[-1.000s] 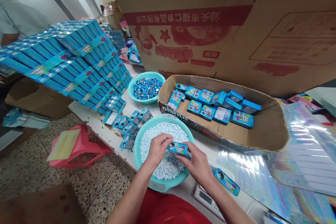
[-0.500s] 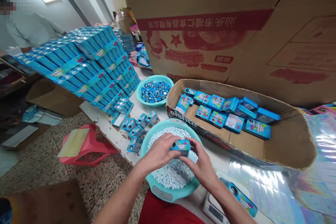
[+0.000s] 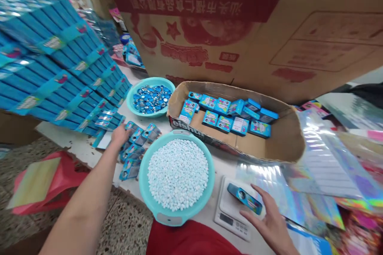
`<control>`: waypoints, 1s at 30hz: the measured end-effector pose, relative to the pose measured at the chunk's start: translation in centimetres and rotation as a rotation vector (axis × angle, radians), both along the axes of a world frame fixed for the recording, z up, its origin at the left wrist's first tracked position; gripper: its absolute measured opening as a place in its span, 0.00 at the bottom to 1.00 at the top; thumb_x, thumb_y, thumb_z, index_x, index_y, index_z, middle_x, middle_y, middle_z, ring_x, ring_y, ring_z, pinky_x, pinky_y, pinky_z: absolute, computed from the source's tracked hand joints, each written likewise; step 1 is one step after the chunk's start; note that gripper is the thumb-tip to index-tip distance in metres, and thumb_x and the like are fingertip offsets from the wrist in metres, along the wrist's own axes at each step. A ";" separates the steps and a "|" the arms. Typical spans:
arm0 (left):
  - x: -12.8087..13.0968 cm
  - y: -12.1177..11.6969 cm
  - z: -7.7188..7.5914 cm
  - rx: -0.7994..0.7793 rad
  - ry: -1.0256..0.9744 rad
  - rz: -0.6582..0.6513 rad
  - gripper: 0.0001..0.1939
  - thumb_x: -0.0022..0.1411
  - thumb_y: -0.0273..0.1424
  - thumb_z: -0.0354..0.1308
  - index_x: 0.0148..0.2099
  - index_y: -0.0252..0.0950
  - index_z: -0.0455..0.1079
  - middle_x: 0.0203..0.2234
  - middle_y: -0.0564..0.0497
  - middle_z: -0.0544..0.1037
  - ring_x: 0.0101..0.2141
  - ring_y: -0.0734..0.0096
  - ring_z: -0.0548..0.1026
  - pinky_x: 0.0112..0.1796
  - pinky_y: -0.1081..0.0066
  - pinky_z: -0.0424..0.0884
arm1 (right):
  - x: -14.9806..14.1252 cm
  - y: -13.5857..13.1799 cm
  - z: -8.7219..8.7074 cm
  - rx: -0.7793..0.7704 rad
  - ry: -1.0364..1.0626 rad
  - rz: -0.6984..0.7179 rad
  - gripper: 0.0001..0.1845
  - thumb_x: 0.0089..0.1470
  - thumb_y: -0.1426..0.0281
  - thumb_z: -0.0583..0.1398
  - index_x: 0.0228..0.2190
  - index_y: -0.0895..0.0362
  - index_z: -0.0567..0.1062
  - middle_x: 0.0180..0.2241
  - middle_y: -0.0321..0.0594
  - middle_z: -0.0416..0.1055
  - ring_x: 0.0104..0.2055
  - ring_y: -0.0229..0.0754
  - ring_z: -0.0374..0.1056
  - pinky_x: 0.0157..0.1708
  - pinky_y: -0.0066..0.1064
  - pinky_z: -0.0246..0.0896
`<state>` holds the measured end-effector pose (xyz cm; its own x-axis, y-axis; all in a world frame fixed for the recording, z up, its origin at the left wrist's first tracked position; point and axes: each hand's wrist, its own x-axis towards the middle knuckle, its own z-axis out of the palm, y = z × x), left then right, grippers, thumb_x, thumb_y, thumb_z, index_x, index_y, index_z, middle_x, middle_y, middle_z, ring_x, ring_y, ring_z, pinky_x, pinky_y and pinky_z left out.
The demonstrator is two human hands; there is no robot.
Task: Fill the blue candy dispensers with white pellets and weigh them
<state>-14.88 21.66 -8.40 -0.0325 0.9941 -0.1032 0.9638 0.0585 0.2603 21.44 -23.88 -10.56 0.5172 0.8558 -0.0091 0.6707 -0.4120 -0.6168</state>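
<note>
My right hand [image 3: 273,220], fingers spread, hovers open around the blue box [image 3: 245,199] on the scale [image 3: 232,224]. My left hand [image 3: 119,136] reaches among small boxes [image 3: 132,151] on the surface [image 3: 222,163], grip unclear; lifting one would need a narrow pinch.

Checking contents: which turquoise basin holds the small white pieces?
The larger basin, nearer the camera; the smaller basin beside the carton holds blue and silver pieces.
</note>
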 end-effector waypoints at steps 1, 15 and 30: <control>-0.1 -0.1 -0.5 -0.027 0.024 0.004 0.22 0.54 0.33 0.56 0.49 0.27 0.67 0.39 0.35 0.76 0.43 0.48 0.72 0.41 0.60 0.66 | -0.2 -0.4 -0.4 -0.020 0.013 -0.026 0.38 0.42 0.48 0.63 0.50 0.55 0.64 0.49 0.49 0.68 0.51 0.58 0.64 0.49 0.51 0.60; 12.7 -20.5 -3.8 -0.076 -0.265 -0.643 0.14 0.62 0.38 0.48 0.44 0.37 0.68 0.42 0.43 0.74 0.45 0.58 0.69 0.49 0.61 0.63 | 0.8 -2.6 -0.8 -0.076 0.120 -0.034 0.37 0.45 0.54 0.63 0.52 0.57 0.60 0.52 0.49 0.63 0.55 0.54 0.59 0.54 0.50 0.55; 10.2 -20.4 -2.3 -0.098 -0.315 -0.328 0.06 0.53 0.25 0.54 0.34 0.36 0.71 0.36 0.47 0.72 0.40 0.62 0.71 0.44 0.64 0.67 | 0.3 -0.5 0.0 0.119 0.166 -0.060 0.21 0.49 0.51 0.59 0.36 0.55 0.72 0.35 0.42 0.72 0.38 0.48 0.70 0.38 0.39 0.66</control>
<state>-4.72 1.21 -10.74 0.3303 0.9317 -0.1510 0.8102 -0.1978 0.5518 21.76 -24.41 -10.57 0.5671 0.8237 0.0007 0.5325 -0.3659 -0.7633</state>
